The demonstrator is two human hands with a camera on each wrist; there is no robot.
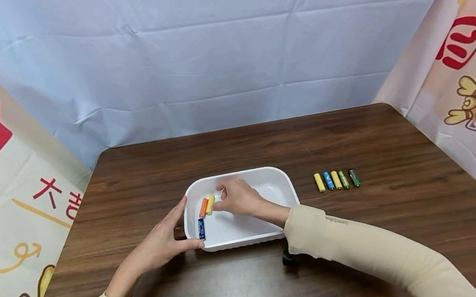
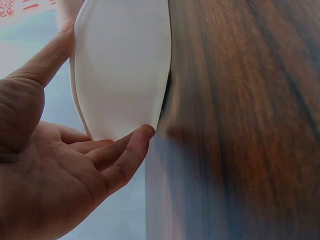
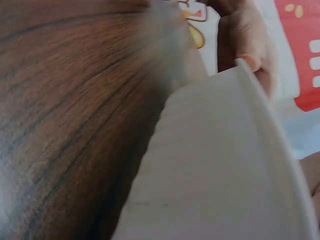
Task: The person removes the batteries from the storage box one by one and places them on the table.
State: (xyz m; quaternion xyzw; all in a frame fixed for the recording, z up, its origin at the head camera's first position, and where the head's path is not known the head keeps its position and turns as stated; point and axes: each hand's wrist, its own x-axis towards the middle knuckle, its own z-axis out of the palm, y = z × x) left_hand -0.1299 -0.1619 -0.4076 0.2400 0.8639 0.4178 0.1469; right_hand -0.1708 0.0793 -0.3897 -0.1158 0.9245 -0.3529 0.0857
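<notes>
Here we are at the dark wood-grain worktop point(image 1: 230, 154), with a white rectangular plastic tray point(image 1: 239, 228) near its middle! We see the left hand point(image 1: 160, 243) grasping the tray's left end, thumb at the near left corner, fingers against the outer wall. Over the tray goes the right hand point(image 1: 237, 198), thumb and forefinger parted, unclenched, right beside a yellow cylindrical battery point(image 1: 210, 205); whether they touch, we cannot tell. An orange cylindrical battery point(image 1: 203, 207) lies alongside that one, towards the tray's left edge, and we spot a dark blue cylindrical battery point(image 1: 201, 229) by the near left corner. Out towards the worktop's right edge, we have five in a row: second yellow battery point(image 1: 319, 183), light blue battery point(image 1: 328, 181), third yellow battery point(image 1: 336, 180), bright green battery point(image 1: 344, 180), dark battery with green point(image 1: 354, 178)
</notes>
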